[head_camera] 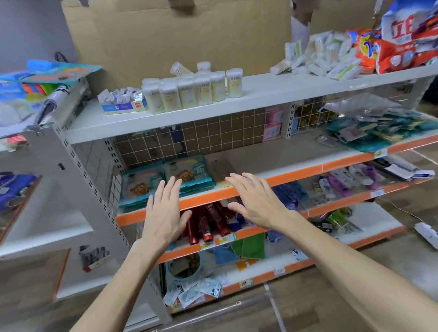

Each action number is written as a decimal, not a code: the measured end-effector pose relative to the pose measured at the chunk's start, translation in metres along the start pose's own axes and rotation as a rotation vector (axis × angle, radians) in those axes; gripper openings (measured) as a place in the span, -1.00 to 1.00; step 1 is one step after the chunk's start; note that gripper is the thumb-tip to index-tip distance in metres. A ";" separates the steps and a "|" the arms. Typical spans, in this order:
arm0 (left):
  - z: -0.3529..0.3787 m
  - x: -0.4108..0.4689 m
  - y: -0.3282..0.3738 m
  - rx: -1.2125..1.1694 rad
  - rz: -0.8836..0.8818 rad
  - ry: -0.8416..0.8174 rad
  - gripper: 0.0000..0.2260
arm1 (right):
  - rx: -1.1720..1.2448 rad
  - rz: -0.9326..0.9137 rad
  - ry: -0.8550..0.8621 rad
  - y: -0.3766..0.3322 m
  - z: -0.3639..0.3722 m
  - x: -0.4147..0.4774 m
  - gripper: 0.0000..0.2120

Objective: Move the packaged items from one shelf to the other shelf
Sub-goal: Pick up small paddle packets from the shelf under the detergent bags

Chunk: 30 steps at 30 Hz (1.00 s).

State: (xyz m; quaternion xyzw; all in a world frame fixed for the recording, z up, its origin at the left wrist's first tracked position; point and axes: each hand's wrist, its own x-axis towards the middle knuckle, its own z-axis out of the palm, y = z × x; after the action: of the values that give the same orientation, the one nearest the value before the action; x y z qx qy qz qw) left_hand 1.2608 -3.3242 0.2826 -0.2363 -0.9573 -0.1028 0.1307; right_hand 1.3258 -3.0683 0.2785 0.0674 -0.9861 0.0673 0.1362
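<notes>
Two stacks of teal packets with a cartoon bear print lie at the left end of the second shelf, which has an orange front edge. My left hand hovers in front of that shelf edge, fingers straight and spread, its fingertips just short of the packets. My right hand is held beside it, also flat with fingers spread, holding nothing. Right of the packets the second shelf is bare up to a heap of teal packets at its far right end.
The top shelf carries white cotton-swab jars, a small box, white packs and orange detergent bags. Red tubes and bottles lie on the third shelf; cloths and sachets on the bottom one. Another rack stands at left. A person stands behind the cardboard.
</notes>
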 end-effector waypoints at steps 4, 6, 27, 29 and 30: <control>0.003 -0.009 0.030 -0.023 0.094 -0.034 -0.26 | -0.073 0.041 0.003 0.006 -0.008 -0.043 -0.33; 0.003 -0.008 0.052 -0.022 0.152 -0.051 -0.26 | -0.131 0.061 0.008 0.023 -0.015 -0.066 -0.32; 0.079 0.138 0.449 -0.115 0.619 -0.113 -0.28 | -0.300 0.528 0.170 0.367 -0.136 -0.244 -0.35; 0.090 0.149 0.483 -0.118 0.643 -0.114 -0.29 | -0.308 0.537 0.156 0.391 -0.139 -0.258 -0.35; 0.096 0.155 0.498 -0.121 0.644 -0.118 -0.29 | -0.325 0.530 0.149 0.403 -0.142 -0.264 -0.35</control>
State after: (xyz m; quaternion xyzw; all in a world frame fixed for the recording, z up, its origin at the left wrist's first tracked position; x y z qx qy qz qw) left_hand 1.3479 -2.8017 0.3057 -0.5397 -0.8316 -0.0988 0.0863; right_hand 1.5532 -2.6212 0.2943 -0.2196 -0.9545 -0.0533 0.1945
